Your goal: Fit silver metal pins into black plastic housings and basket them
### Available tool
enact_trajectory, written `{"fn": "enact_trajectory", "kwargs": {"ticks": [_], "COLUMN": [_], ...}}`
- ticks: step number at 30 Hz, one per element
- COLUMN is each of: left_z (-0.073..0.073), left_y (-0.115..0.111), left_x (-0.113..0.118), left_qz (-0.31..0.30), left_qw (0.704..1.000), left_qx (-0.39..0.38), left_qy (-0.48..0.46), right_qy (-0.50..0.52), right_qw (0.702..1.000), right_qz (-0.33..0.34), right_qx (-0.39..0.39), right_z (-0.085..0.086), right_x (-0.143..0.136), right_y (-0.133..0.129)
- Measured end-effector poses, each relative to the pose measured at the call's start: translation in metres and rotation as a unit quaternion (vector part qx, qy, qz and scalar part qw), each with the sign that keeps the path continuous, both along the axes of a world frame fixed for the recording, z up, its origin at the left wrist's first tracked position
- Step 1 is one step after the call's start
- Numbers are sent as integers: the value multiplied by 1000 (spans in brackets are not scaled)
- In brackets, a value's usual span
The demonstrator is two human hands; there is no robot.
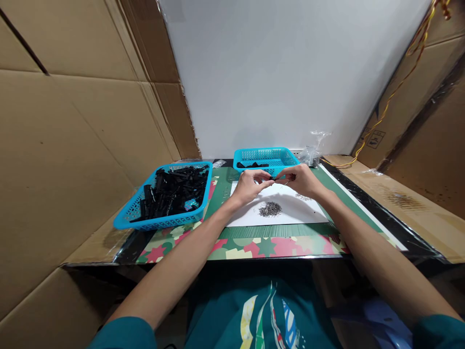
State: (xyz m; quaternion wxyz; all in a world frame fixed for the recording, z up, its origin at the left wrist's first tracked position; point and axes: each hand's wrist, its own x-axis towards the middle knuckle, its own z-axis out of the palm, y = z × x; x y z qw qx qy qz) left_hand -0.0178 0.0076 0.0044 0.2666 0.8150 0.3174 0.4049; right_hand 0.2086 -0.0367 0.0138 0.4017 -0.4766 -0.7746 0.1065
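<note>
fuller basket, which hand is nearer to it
Left. The left hand is to the right of the fuller basket; the right hand is farther right, beyond the left one.

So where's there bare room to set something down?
The mat's front strip, bordered by the paper, left forearm and right forearm; also its green, between that forearm and the white strip. Crowded: the left basket, heaped with black parts; the paper's middle, around the metal pile; its far part, beneath left hand and right hand.
</note>
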Motion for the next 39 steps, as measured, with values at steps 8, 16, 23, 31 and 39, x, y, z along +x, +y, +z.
{"fn": "enact_trajectory", "kwargs": {"ticks": [8,16,23,31,39], "left_z": [-8,-6,-7,-8,-10], "left_y": [-9,-20,-21,-21,-22], "left_x": [-2,3,4,6,7], "left_qz": [-1,19,42,37,42], "left_qw": [992,984,980,985,986], "left_qx": [40,34,55,45,13], "left_qy": [119,174,188,163,159], "right_qy": [-46,135,175,163,128], "right_qw": [998,991,978,979,987], "right_qz": [41,-11,40,22,8], "right_qx": [11,-1,-107,-122,-101], "right_z": [-8,-6,-8,-11,-12], "right_x": [-1,-15,-23,-21,-21], "right_y": [8,7,6,7,6]}}
